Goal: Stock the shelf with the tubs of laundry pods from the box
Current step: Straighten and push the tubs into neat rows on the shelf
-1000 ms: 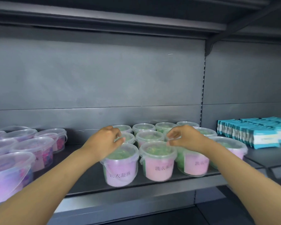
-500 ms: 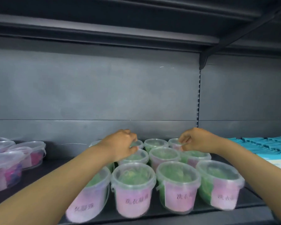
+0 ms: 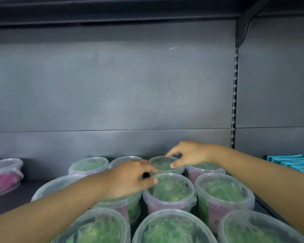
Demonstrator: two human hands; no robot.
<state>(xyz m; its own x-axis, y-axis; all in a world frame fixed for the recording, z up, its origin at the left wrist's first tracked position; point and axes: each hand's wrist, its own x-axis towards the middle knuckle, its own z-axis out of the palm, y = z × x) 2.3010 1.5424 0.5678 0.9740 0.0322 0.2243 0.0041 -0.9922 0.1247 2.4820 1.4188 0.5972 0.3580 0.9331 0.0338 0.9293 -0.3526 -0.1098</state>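
Nearly a dozen clear plastic tubs of green laundry pods (image 3: 225, 192) are packed in rows on the dark grey metal shelf (image 3: 11, 195), and both hands are in over them! The right hand (image 3: 191, 155) reaches deepest, to the round clear-lidded tub in the back row (image 3: 162, 163). Its forefinger is on the lid's far rim and its thumb on the near rim, pinching across the right part of the lid. That tub stands upright on the shelf, just beside its neighbours and close to the grey back panel (image 3: 112, 85). The left hand (image 3: 128, 179) sits lower and nearer, knuckles up, fingers curled over the gap between that back tub and the middle-row tub (image 3: 170, 188) in front of it. Its thumb tip touches the middle-row tub's left rim. Is it actually gripping anything? Can't tell, the palm hides it. Far left, a clear tub of pink pods (image 3: 5, 174) stands well apart. At the right edge lies a row of teal packets (image 3: 291, 162).
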